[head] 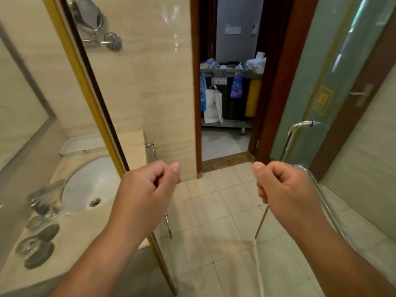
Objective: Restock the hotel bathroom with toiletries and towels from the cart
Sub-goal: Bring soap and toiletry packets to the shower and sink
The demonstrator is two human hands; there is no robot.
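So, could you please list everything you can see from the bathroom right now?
Cart: one, grey, outside the doorway, supplies piled on top.
Paper bag: one, white, hanging on the cart's front.
Sink: one, white, set in the beige counter, left.
Tray: one, white, on the counter behind the sink.
Tap: one, chrome, left of the sink.
Glasses: several, clear, blurred, counter's near end.
Round mirror: one, chrome, wall top left.
Glass door: one, greenish, right, chrome handle.
Left hand: one, fingers curled, holding nothing.
Right hand: one, fingers curled, holding nothing.

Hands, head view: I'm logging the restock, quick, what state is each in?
Left hand: closed, fingers curled, holding nothing.
Right hand: closed, fingers curled, holding nothing.
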